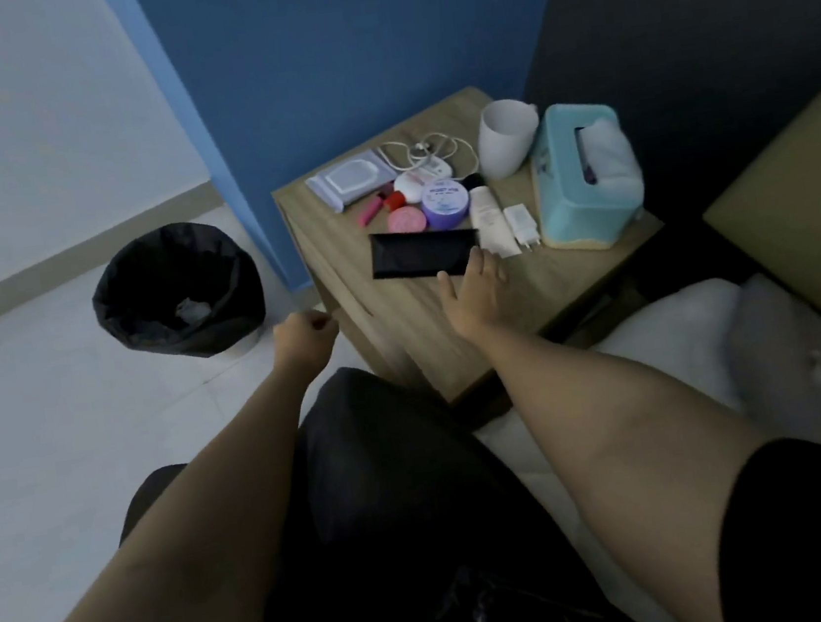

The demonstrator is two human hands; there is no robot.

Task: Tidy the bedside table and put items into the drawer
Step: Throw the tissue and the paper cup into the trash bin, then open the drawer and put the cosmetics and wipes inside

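Right hand (473,292) is down on the table top at frame centre, fingers spread and fairly straight, tips touching the right end of the black case (419,254): touching, not gripping yet. Left hand (305,335), just left of centre, is curled tight at the near corner of the bedside table (564,271); whether it has a drawer pull is impossible to tell, and no open drawer shows. This looks like an early pick: close on the case, lift, get the drawer open. Behind it wait the purple jar (444,203), white tube (487,213), charger plug (522,224) and tissue box (581,181).
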